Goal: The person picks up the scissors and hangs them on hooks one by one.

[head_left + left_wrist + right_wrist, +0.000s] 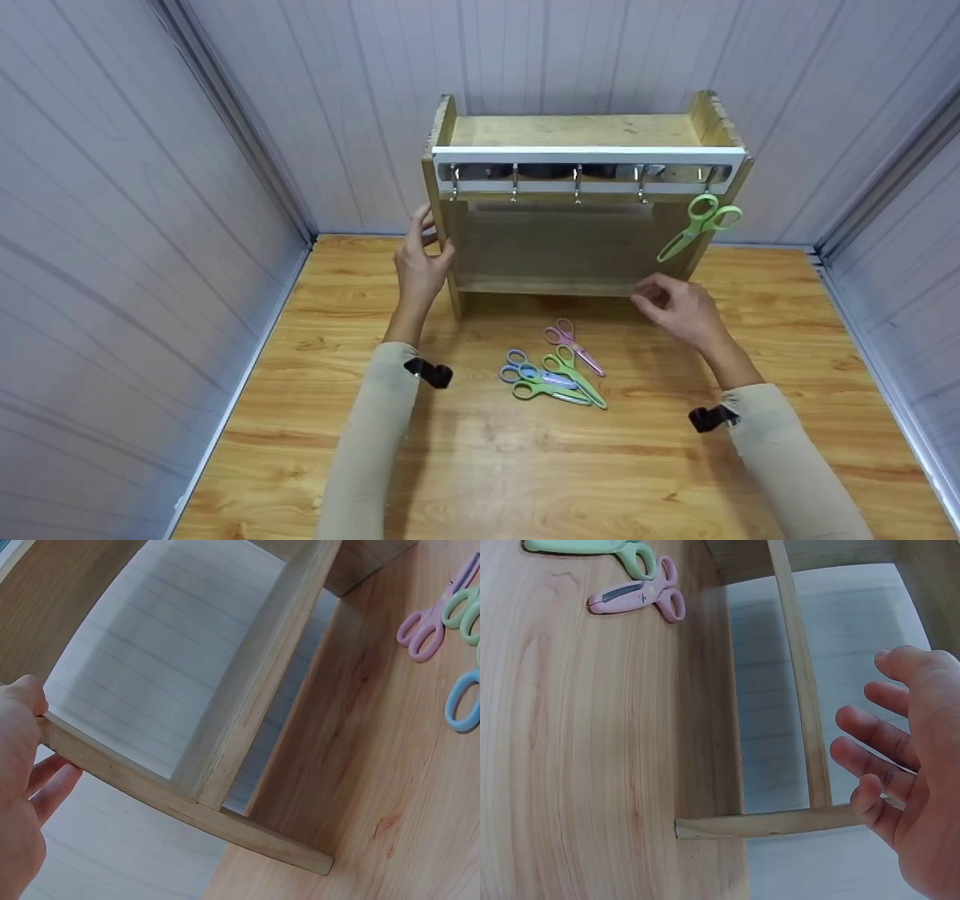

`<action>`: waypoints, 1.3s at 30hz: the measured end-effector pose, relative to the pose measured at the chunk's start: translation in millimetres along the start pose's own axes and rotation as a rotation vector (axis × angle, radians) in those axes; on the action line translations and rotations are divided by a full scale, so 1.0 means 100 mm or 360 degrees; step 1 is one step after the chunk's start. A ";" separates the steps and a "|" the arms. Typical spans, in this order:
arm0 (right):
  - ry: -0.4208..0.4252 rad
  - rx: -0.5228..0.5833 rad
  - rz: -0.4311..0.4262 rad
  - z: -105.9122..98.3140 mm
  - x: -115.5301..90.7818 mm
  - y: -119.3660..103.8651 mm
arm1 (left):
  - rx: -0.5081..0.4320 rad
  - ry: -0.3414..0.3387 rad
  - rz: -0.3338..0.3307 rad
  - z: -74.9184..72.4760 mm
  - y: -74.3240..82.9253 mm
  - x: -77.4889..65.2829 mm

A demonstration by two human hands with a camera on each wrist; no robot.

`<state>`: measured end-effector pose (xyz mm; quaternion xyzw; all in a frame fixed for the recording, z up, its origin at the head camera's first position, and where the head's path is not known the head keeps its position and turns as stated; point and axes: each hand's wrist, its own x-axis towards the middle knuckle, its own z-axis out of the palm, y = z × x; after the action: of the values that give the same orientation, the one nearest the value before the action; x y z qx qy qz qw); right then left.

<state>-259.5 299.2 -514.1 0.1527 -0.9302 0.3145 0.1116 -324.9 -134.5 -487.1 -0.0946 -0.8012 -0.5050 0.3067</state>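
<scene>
My left hand (421, 262) grips the left side panel of a small wooden shelf (555, 289), its thumb on the front edge and fingers round the outside. Green scissors (697, 226) hang by a handle loop from the rightmost hook of the shelf's metal hook rail (607, 172). Just under them is my right hand (679, 307), holding nothing; in the right wrist view its fingers (881, 769) are loosely bent and spread beside the shelf. On the table before the shelf lie pink scissors (576, 348), with blue scissors (556, 377) and two green scissors (585, 386) overlapping in a pile.
The shelf stands on a wood-grain table (525, 472) near the back wall (375, 112). Panelled walls rise on the left (112, 262) and right (900, 262). The other hooks (577, 184) on the rail hold nothing. Both sleeves carry a black wrist mount (429, 372).
</scene>
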 end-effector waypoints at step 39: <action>-0.0341 -0.0080 0.0003 0.40 0.10 -0.17 | -0.0011 0.0001 -0.0002 0.00 0.01 -0.01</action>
<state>-267.3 259.8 -533.1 0.1816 -0.9446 0.2731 0.0151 -324.1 -133.9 -487.0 -0.0950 -0.7994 -0.5079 0.3065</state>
